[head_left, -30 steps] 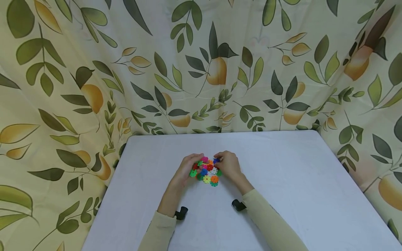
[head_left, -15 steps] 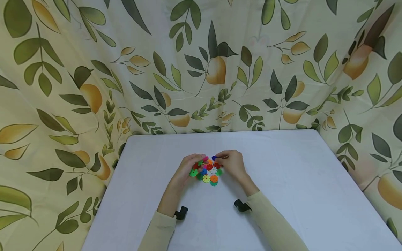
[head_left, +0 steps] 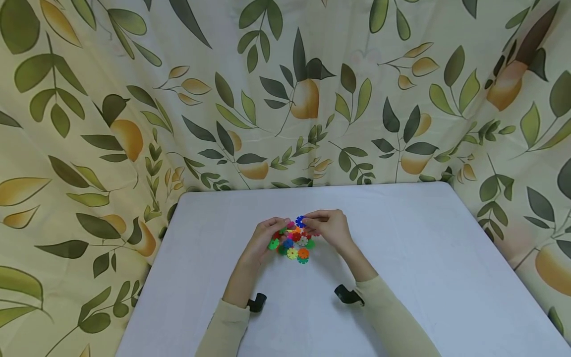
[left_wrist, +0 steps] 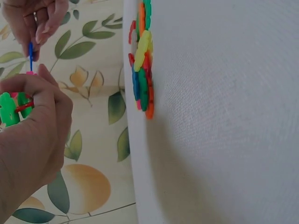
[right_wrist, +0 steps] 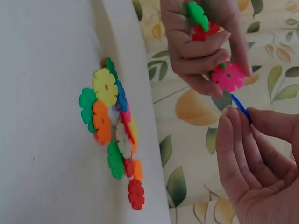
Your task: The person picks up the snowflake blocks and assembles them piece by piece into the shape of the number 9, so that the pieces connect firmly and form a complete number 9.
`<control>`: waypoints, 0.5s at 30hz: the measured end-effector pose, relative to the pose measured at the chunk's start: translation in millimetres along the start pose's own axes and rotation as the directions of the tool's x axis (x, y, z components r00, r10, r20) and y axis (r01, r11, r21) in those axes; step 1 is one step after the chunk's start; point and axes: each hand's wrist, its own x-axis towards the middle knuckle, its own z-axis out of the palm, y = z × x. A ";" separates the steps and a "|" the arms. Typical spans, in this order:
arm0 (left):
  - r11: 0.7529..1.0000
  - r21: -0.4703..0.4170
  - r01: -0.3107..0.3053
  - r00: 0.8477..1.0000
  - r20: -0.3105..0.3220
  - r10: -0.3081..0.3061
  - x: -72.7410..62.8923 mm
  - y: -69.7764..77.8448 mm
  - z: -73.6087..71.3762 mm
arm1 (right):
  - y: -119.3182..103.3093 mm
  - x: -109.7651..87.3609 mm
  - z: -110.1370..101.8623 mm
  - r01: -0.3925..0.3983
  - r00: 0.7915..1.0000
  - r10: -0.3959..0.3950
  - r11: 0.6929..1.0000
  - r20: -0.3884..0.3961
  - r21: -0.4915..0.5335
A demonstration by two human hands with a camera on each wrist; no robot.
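Note:
My left hand grips a small chain of joined plastic snowflake discs. In the right wrist view this chain shows a green disc, a red disc and a pink disc at the end nearest my other hand. Thumb and fingers of my right hand pinch a blue snowflake disc. The blue disc's edge is close to the rim of the pink one, seen side-on in the right wrist view. Below both hands lies a pile of loose snowflake discs, among them a yellow disc and an orange disc.
A white-covered table carries the pile near its middle. Behind it hangs a leaf-patterned curtain. Black wrist-worn devices stick out by the left sleeve and the right sleeve.
My right hand has lifted the blue disc from the pile's far side and turned it so its face shows in the head view. My left hand has stayed almost in place.

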 end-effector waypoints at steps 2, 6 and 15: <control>1.000 -0.001 0.007 1.000 -0.005 -0.007 -0.2 0.0 -0.1 | -1.6 -1.6 -0.1 -0.008 1.000 0.007 1.000 0.014 0.028; 1.000 0.005 0.017 1.000 0.000 -0.017 -1.2 0.7 -0.1 | -4.3 -4.3 0.6 -0.021 0.999 0.018 0.997 0.036 0.073; 1.000 -0.001 0.014 1.000 0.027 -0.014 -1.6 1.8 0.3 | -7.0 -7.2 1.9 -0.014 0.999 0.010 0.995 0.040 0.102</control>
